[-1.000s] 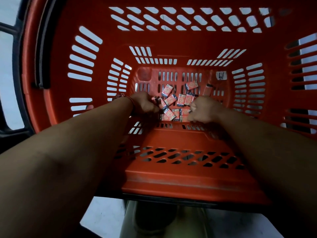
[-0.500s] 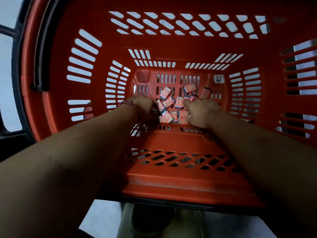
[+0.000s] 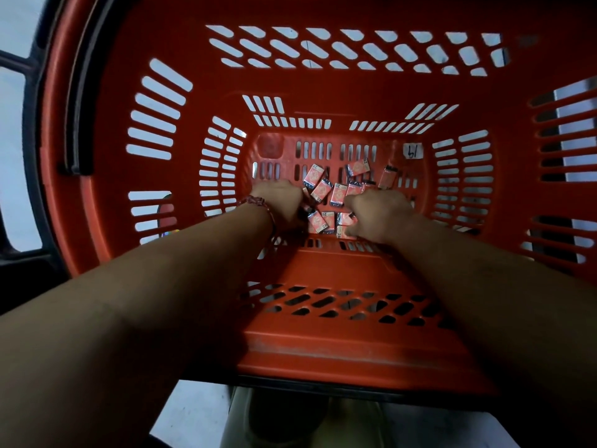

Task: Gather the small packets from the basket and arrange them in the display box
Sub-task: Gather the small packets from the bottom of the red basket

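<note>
left hand [image 3: 281, 202] 9 o'clock, right hand [image 3: 378, 215] 3 o'clock of packets [image 3: 323, 189] | fingers curled, can't tell what's held | imo sweep 12 o'clock strays in

Red slotted basket [image 3: 355, 344] is viewed from above. Small red packets [image 3: 323, 190] are scattered on its floor. Left hand [image 3: 281, 202], beaded bracelet [image 3: 255, 202] worn, and right hand [image 3: 378, 215] are set among packets, fingers curled; grip is hidden. White label [image 3: 414, 152] is stuck far right.

The red slotted basket [image 3: 355, 344] carries small red packets [image 3: 337, 194] scattered loosely across its floor, some overlapping.
</note>
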